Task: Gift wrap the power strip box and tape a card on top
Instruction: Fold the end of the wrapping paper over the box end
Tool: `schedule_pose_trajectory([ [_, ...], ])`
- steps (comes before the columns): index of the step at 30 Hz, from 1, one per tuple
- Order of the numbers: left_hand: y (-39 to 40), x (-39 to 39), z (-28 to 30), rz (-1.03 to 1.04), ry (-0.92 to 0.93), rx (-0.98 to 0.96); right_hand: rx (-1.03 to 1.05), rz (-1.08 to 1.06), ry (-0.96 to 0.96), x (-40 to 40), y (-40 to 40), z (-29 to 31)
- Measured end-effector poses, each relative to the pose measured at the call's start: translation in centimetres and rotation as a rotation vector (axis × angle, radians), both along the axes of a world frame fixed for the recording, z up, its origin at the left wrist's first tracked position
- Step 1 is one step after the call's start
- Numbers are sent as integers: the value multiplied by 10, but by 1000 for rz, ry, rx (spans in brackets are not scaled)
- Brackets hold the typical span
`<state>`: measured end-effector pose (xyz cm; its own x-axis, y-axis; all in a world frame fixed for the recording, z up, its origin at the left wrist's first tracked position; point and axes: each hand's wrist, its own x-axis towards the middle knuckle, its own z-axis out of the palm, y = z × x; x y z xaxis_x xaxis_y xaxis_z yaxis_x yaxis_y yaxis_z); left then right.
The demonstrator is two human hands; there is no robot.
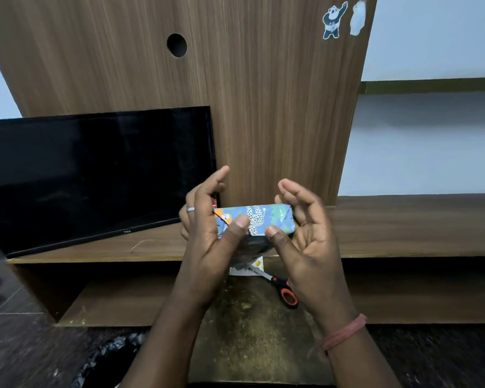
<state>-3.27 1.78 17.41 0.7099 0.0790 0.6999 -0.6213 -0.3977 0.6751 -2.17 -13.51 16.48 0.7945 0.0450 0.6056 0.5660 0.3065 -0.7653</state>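
The power strip box (pixel 259 218), wrapped in blue animal-print paper, is held up in the air in front of a wooden shelf, its folded end facing me. My left hand (pixel 210 236) grips its left side, thumb pressed on the folded paper, fingers behind. My right hand (pixel 305 233) holds the right side, thumb tip on the lower edge of the end fold, fingers curled loosely above. The box's lower, darker part is mostly hidden behind my thumbs. A small piece of paper (pixel 259 266), perhaps the card, lies on the surface below, partly hidden.
Scissors (pixel 284 291) with orange-black handles lie on the worn board under my hands. A black TV (pixel 95 175) leans on the shelf at left. A tall wooden panel (pixel 263 93) stands behind. Crumpled black plastic (pixel 109 357) lies low left.
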Motion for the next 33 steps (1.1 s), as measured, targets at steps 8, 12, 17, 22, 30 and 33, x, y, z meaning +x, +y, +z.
schedule_pose_trajectory([
  [8, -5, 6, -7, -211, 95, -134, -21, -39, -72, -2, -6, -1],
  [12, -3, 4, -4, -221, 73, -179, 2, -10, -95, -3, -3, 2],
  [17, -3, 2, -11, -286, 300, -292, -24, -7, -109, -3, -7, 1],
  [22, 3, 3, -9, -399, 523, -331, -111, -1, -138, -4, -12, 1],
  [30, 14, -5, 4, -346, 479, -292, -104, 88, -86, 1, -4, -3],
  [33, 22, -8, 8, -304, 441, -305, -121, 117, 71, 5, -2, -9],
])
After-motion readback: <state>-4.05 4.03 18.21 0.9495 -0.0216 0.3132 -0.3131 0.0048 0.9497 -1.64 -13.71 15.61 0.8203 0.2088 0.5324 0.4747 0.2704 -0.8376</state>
